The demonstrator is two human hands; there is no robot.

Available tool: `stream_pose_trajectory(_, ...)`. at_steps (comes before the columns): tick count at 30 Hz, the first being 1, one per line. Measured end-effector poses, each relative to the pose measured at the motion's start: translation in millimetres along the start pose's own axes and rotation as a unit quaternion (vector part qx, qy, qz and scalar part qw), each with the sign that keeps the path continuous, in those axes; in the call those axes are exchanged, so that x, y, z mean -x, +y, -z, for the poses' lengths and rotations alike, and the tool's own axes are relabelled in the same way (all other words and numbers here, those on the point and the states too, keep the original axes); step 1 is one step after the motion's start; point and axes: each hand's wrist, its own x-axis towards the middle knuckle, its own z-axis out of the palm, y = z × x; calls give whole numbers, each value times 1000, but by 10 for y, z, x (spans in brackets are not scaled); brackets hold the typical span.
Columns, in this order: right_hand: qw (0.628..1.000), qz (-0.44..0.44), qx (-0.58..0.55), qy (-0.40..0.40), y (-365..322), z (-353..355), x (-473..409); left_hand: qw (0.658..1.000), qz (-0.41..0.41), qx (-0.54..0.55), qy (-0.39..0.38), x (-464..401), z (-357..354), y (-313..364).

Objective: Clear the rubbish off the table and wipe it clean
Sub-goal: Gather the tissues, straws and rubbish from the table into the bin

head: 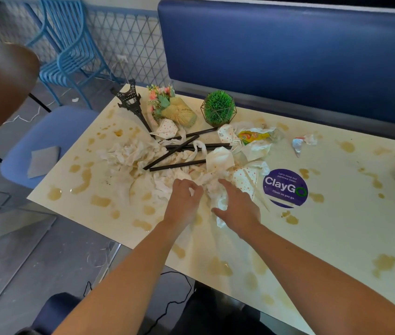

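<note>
Both hands sit at the near edge of the heap of crumpled napkins (pixel 167 165): the left hand (pixel 183 201) pinches a fold of tissue with curled fingers, while the right hand (pixel 236 209) lies spread and relaxed over a wad. The rest of the rubbish lies straight ahead, away from the person. The black straws (pixel 179 151) run mostly left to right, nearer the left hand (likely its next reach). Right of the right hand, a purple sticker (pixel 285 187) reads "ClayGo" and "Clean as you go".

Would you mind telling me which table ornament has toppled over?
The black Eiffel Tower model at the far left corner lies tipped on its side; the round green plant nearby stands upright.
</note>
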Motion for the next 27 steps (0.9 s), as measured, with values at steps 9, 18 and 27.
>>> stream_pose_trajectory(9, 997, 24, 73, 17, -47, -66, -204, 998, 42, 20, -31, -190, 75, 63)
stream_pose_trajectory(18, 996, 40, 80, 15, -28, -45, -314, 996, 39, 48, -67, -345, 23, -36)
stream_pose_trajectory(27, 987, 13, -141, 78, -11, 196, -224, 996, -2, -31, -81, -429, -4, 25)
